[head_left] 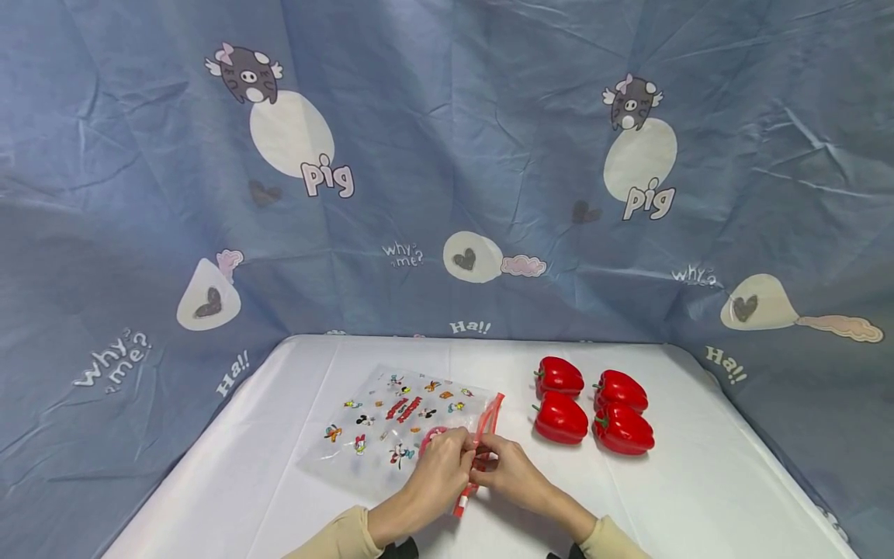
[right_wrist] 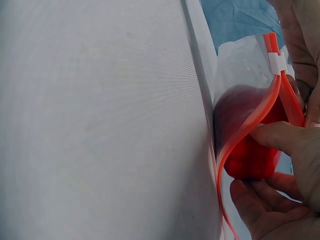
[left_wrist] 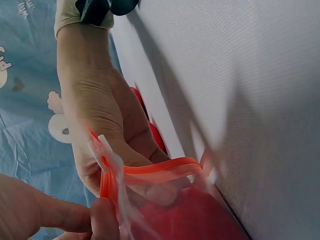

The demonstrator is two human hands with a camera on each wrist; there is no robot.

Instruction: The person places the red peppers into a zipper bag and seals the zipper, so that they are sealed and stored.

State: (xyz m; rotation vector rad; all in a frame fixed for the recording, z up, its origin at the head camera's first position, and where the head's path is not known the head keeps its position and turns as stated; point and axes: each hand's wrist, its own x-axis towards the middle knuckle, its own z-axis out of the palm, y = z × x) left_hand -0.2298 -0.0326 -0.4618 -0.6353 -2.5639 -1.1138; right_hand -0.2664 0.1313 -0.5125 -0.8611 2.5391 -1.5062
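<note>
A clear zip bag (head_left: 380, 423) with cartoon prints and a red zip edge lies on the white table, its mouth toward the right. My left hand (head_left: 438, 470) pinches the red edge of the mouth, which gapes. Into that gap reaches my right hand (head_left: 515, 472), gripping a red bell pepper (right_wrist: 250, 157) with the thumb on top and fingers below. The pepper sits just inside the mouth, partly behind the clear film. A white slider (right_wrist: 277, 63) is at one end of the zip.
Several more red bell peppers (head_left: 561, 418) stand grouped on the table (head_left: 705, 481) to the right of the bag. Behind the table hangs a blue printed cloth (head_left: 419, 155), which also runs down both sides.
</note>
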